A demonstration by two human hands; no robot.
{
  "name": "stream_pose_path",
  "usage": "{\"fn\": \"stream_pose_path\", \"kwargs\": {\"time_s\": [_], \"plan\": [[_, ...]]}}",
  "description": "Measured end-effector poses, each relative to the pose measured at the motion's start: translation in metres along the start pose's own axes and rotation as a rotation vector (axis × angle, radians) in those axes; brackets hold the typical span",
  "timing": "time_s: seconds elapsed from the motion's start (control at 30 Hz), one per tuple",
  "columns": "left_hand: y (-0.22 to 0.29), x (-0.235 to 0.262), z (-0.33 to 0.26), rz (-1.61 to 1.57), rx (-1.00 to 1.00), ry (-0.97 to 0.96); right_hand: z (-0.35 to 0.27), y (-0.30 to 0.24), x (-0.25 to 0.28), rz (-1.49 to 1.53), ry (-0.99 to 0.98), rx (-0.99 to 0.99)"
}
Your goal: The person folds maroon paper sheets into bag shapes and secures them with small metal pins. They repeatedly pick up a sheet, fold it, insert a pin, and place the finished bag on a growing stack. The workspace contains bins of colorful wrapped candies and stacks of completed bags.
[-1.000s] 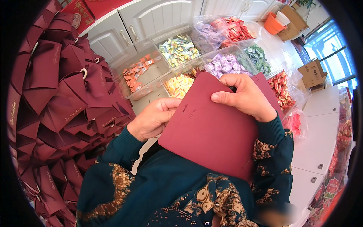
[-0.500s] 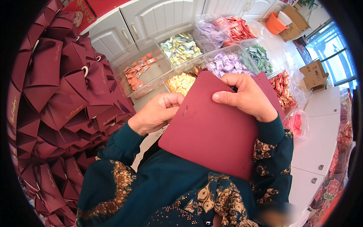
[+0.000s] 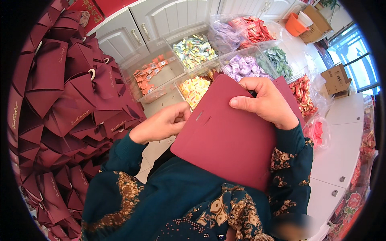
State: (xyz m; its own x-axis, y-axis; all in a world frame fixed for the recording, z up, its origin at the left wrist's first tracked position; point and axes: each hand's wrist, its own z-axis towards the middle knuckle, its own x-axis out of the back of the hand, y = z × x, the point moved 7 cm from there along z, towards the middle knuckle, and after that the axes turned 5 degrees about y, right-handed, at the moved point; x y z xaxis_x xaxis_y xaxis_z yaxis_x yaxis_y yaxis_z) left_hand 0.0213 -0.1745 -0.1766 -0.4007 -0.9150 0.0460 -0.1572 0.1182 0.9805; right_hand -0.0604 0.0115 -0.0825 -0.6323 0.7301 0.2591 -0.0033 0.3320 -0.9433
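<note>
A maroon folded card piece (image 3: 229, 136), with small slits near its left corner, stands tilted in front of my chest. My right hand (image 3: 267, 102) is closed on its upper edge, the thumb lying flat across the near face. Beside the left edge is my left hand (image 3: 167, 122), its fingers curled in and their tips partly hidden by the card. What those fingers hold, if anything, is out of sight. Another maroon flap (image 3: 288, 94) shows behind my right hand.
Many finished maroon gift boxes (image 3: 60, 92) are piled high on the left. Ahead stand clear bins of wrapped sweets: orange packets (image 3: 148, 74), yellow ones (image 3: 195, 89), purple ones (image 3: 245, 66) and red ones (image 3: 302, 94). White cabinets (image 3: 335, 140) stand at the right.
My left hand has drawn slightly away to the left from the card's edge, its fingers curling more. The right hand keeps its hold; the whole view has shifted a little.
</note>
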Motion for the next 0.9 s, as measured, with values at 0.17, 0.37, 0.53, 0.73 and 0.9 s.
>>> {"fn": "stream_pose_path", "kwargs": {"time_s": [0.17, 0.37, 0.53, 0.73, 0.9], "plan": [[0.012, -0.003, 0.003, 0.215, -0.19, 0.081, -0.001, -0.003, -0.001, -0.012, 0.012, -0.022], [0.017, -0.033, 0.003, -0.675, -0.007, 0.031, -0.002, -0.005, 0.003, -0.036, 0.031, 0.044], [0.009, -0.034, -0.002, -0.747, 0.005, 0.061, -0.004, -0.005, 0.001, -0.013, 0.02, 0.018], [0.01, -0.034, 0.0, -0.757, 0.041, 0.029, -0.003, 0.0, -0.002, 0.03, 0.026, 0.025], [0.013, -0.029, -0.003, -0.524, -0.073, 0.052, -0.003, 0.0, -0.003, 0.008, 0.022, 0.013]]}}
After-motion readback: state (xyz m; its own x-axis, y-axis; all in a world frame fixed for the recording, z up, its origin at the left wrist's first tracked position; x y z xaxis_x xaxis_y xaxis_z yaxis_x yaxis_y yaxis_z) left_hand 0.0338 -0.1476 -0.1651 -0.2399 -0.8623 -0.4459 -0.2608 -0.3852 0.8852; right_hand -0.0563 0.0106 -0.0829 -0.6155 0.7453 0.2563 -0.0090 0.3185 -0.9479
